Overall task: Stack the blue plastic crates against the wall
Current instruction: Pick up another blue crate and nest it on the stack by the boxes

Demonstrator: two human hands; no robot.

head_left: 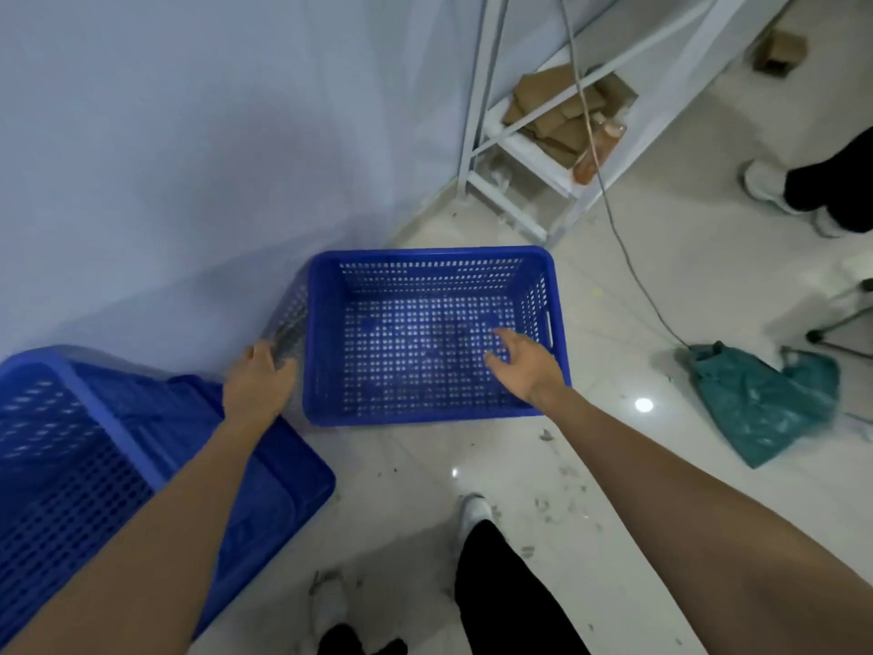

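**Fingers Flanking the Open Crate**

Fingers of the left hand (257,378) are curling narrowly beside the blue perforated crate (432,338) by the wall (189,158); right hand (522,364) is hovering spread inside, nearer; long axis is running left-right.

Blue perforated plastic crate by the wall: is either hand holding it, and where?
The left hand touches the blue perforated plastic crate at its left wall; grip unclear. The right hand hovers open, holding nothing.
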